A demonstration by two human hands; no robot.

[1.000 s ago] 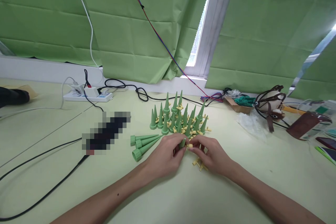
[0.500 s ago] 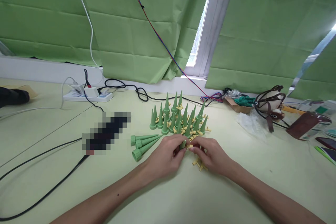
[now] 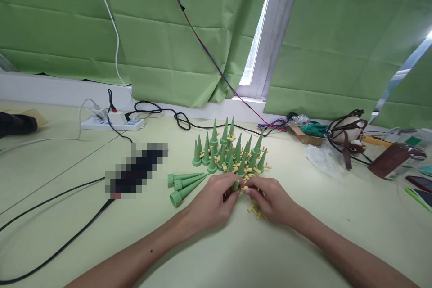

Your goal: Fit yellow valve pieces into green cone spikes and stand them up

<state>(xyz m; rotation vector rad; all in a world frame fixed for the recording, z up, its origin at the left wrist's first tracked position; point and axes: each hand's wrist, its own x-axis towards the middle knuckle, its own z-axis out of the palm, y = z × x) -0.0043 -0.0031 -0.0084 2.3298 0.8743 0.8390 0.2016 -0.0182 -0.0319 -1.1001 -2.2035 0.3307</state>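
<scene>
My left hand [image 3: 211, 200] is closed around a green plant watering spike [image 3: 235, 186]; only part of its cone shows between thumb and fingers. Close against it, my right hand [image 3: 276, 200] pinches a small yellow valve [image 3: 245, 187], mostly covered by the fingertips. Whether spike and valve are joined cannot be made out. Behind the hands stands a cluster of upright green spikes [image 3: 212, 162], many with yellow valves at their sides. Several loose yellow valves [image 3: 251, 208] lie under my right hand. Three green spikes [image 3: 176, 198] lie on their sides left of my left hand.
A blurred-out dark object [image 3: 138, 171] with black cables lies on the table at left. Behind it is a white power strip [image 3: 114, 121]. A plastic bag [image 3: 324, 159], a cardboard box [image 3: 307, 136] and a dark red case [image 3: 396, 161] sit at right.
</scene>
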